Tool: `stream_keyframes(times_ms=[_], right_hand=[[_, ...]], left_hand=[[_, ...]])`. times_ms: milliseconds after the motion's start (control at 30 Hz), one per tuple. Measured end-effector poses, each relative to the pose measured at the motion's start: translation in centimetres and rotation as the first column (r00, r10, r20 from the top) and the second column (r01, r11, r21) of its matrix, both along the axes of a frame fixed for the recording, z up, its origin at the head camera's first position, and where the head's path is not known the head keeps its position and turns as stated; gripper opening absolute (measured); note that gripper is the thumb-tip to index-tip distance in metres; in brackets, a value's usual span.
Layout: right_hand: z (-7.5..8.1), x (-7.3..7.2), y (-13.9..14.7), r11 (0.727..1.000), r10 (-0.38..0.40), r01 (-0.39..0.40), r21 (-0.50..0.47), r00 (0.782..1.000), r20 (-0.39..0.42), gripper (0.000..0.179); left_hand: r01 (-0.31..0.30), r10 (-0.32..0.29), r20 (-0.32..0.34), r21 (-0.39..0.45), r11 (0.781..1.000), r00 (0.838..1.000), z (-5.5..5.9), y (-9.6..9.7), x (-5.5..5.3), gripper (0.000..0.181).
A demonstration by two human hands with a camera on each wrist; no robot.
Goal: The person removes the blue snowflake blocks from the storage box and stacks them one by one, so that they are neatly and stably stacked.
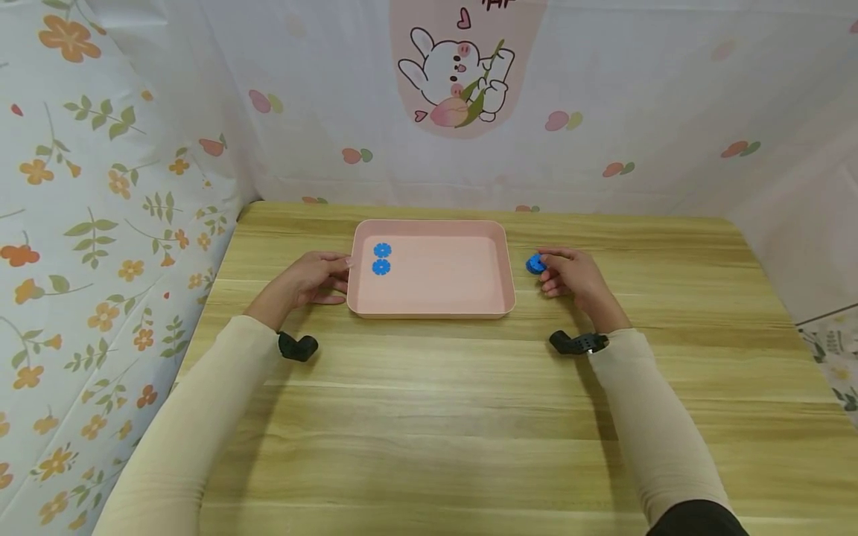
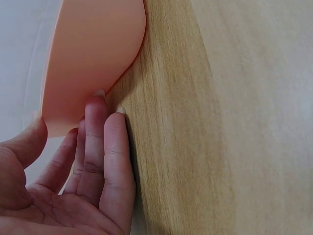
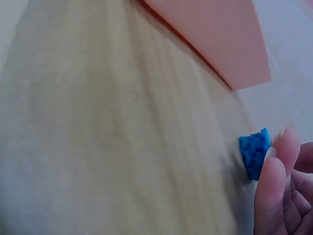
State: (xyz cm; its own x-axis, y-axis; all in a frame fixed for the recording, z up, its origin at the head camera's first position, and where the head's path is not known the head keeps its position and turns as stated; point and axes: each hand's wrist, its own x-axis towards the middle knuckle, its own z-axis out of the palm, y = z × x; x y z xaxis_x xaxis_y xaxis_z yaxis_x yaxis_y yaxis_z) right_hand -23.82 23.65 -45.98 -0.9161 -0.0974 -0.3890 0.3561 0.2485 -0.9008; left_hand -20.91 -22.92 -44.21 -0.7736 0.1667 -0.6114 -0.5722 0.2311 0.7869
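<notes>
A pink rectangular tray (image 1: pixel 442 290) sits on the table. Two flat blue notched snowflake discs (image 1: pixel 381 266) lie inside it near its left wall, one behind the other. My left hand (image 1: pixel 313 279) touches the tray's left side, its fingers fairly straight against the outer wall and the thumb at the rim in the left wrist view. Right of the tray, my right hand (image 1: pixel 571 274) pinches a short stack of blue snowflake discs (image 3: pixel 254 152) between thumb and fingers. The layered edges show in the right wrist view, but how many discs it holds I cannot tell.
The wood-grain table (image 1: pixel 436 417) extends in front of the tray and to both sides. Behind it hangs a white printed cloth (image 1: pixel 322 97), and a floral cloth (image 1: pixel 100 246) borders the left edge. Each wrist wears a black camera mount (image 1: pixel 578 342).
</notes>
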Motion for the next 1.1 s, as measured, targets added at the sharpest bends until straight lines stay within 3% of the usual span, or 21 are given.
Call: stream_keyframes(times_ms=[467,1100], right_hand=[[3.4,-2.2,-1.2,0.997,0.044,-0.041,0.063,0.998,-0.055,0.051],[5.0,-3.7,-10.5,0.991,0.124,-0.118,0.057,0.986,-0.110,0.034]], left_hand=[[0.004,-0.004,-0.006,0.004,1.000,1.000,-0.1,0.0,-0.2,0.045],[0.000,0.000,-0.005,-0.008,1.000,1.000,0.0,0.0,-0.1,0.046]])
